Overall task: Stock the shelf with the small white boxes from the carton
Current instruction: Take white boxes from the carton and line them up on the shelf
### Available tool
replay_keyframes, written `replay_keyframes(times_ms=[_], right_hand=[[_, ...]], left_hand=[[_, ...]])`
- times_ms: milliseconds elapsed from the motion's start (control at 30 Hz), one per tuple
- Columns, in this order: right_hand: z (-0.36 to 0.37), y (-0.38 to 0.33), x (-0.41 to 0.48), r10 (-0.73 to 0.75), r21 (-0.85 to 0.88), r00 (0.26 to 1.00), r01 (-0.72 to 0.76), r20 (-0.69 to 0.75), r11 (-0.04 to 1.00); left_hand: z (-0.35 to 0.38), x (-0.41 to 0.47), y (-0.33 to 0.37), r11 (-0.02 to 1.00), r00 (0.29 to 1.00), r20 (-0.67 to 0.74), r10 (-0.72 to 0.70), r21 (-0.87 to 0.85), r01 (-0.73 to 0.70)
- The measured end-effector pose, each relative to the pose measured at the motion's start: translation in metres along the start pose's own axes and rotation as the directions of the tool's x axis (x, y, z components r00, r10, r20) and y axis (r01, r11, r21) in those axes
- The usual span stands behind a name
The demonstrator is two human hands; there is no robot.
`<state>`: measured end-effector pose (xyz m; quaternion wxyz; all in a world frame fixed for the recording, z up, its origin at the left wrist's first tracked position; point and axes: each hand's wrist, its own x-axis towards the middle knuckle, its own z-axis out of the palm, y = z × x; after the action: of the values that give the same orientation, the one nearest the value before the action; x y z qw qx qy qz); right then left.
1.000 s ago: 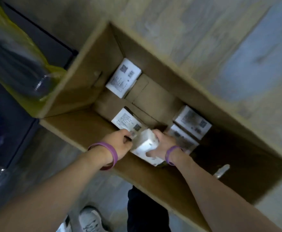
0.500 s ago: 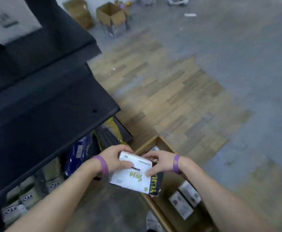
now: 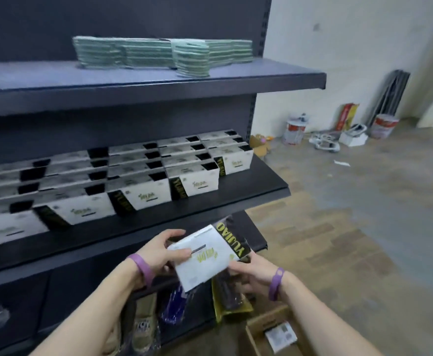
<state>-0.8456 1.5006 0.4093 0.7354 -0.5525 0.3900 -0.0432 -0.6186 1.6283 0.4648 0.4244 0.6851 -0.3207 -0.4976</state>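
box (image 3: pixel 205 256) raised to shelf (image 3: pixel 251 191), flat, rectangular

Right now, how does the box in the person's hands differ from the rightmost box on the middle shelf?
The held box is tilted, gripped by the left hand and right hand; the rightmost shelf box stands level on the middle shelf. The held box is alone; the rightmost shelf box sits among packed rows. Both are white with a black band and yellow lettering.
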Motion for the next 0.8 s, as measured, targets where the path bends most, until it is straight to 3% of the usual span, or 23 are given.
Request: replay_keyframes(times_ms=[100, 267, 367, 500, 567, 667, 800], right_hand=[[0.04, -0.03, -0.001, -0.081, 0.156, 0.996, 0.083, -0.022, 0.984], [0.074, -0.064, 0.001, -0.135, 0.073, 0.99, 0.132, 0.044, 0.989], [0.067, -0.087, 0.003, -0.182, -0.01, 0.983, 0.182, 0.019, 0.983], [0.025, -0.126, 0.005, -0.247, -0.304, 0.969, 0.227, -0.028, 0.925], [-0.005, -0.151, 0.003, -0.305, -0.524, 0.95, 0.23, -0.06, 0.82], [-0.057, -0.189, 0.008, -0.371, -0.84, 0.928, 0.167, -0.044, 0.516], [-0.116, -0.218, 0.046, -0.432, -0.955, 0.899, 0.063, -0.073, 0.29]], left_hand=[[-0.019, -0.022, 0.0, 0.99, 0.999, 0.002, 0.036, -0.136, -0.036], [-0.022, -0.04, 0.005, 0.936, 0.998, -0.008, 0.068, -0.345, -0.067], [-0.017, -0.04, 0.017, 0.969, 0.998, -0.042, 0.052, -0.24, -0.06], [-0.011, -0.018, 0.04, 0.998, 0.991, -0.118, 0.06, -0.016, -0.062], [-0.006, -0.001, 0.055, 0.992, 0.971, -0.207, 0.117, 0.072, -0.104], [0.005, 0.023, 0.076, 0.976, 0.95, -0.266, 0.161, 0.184, -0.114], [0.023, 0.052, 0.102, 0.926, 0.925, -0.293, 0.241, 0.355, -0.129]])
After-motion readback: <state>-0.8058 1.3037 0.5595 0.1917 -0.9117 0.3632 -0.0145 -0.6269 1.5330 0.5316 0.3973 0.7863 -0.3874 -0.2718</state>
